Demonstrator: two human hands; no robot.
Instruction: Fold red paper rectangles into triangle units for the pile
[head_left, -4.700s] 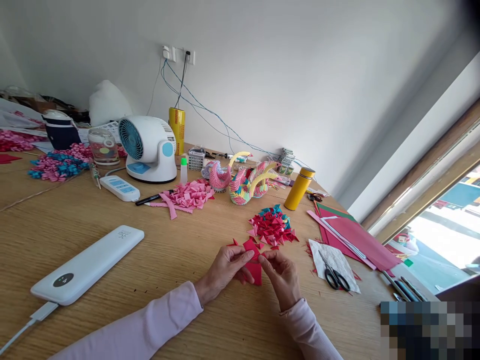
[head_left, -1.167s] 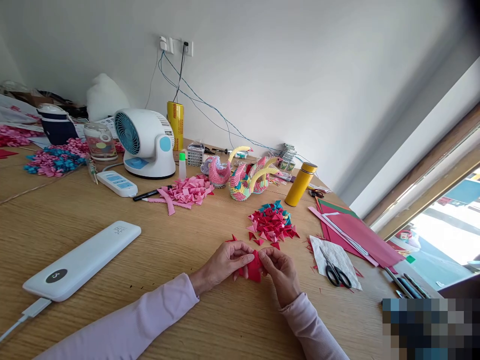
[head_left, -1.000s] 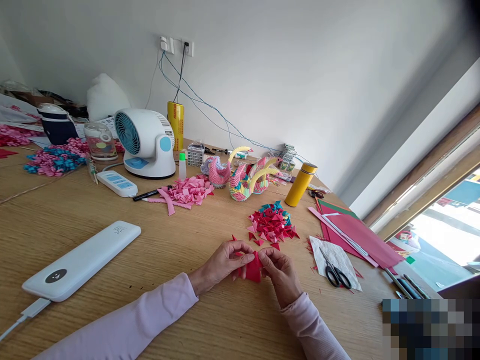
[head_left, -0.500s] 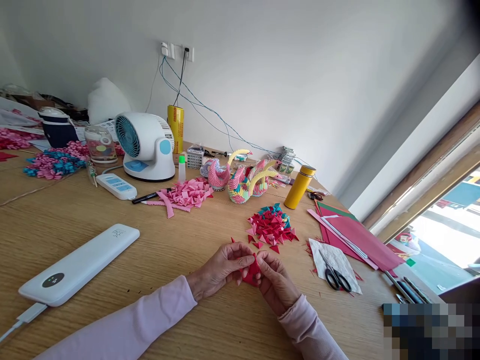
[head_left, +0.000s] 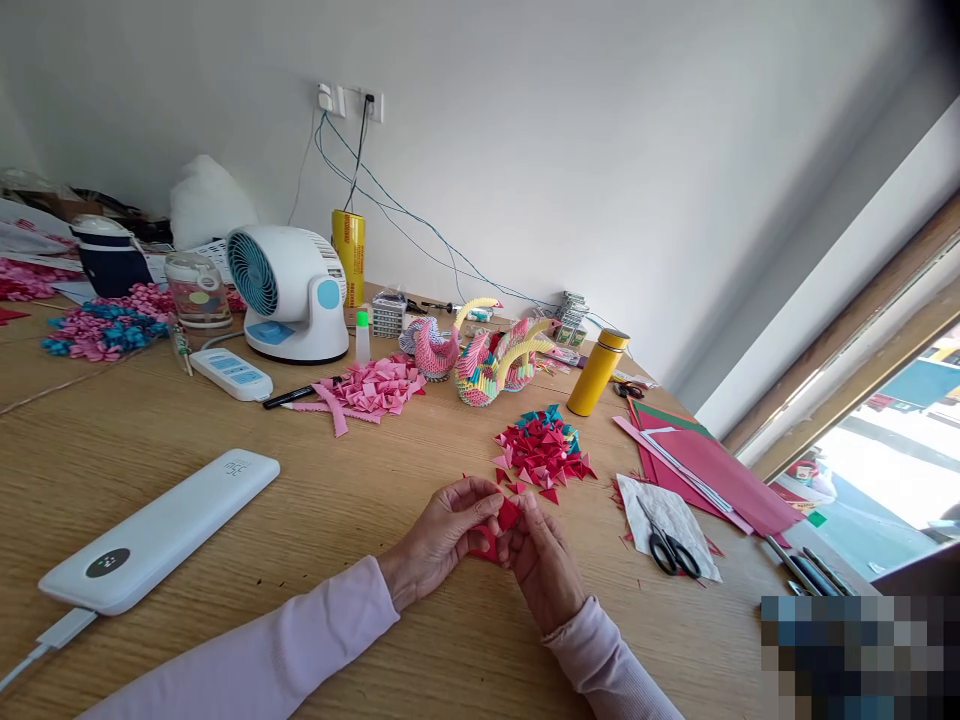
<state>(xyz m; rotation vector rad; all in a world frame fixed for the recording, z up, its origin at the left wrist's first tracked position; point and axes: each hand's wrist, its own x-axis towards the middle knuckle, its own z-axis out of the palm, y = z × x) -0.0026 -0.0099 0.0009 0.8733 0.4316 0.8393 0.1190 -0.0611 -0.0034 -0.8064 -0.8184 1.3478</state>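
- Since the earliest view, the red paper piece (head_left: pixel 504 518) is showing far less surface: it was lying flat and broad then, and it is now sitting bunched small between the fingertips.
- The left hand (head_left: pixel 442 535) is pinching the paper's left side, fingers curled closed on it.
- The right hand (head_left: pixel 541 560) is gripping the right side, thumb pressing in (both hands touching each other over the paper).
- The paper is sitting just above the wooden table (head_left: pixel 315 500), near the person's front edge.
- A pile of folded red triangles (head_left: pixel 541 452) is lying just beyond the hands.
- Scissors (head_left: pixel 664 545) are resting on a white sheet (head_left: pixel 675 510) to the right.
- A white power bank (head_left: pixel 161 530) is lying well apart to the left.
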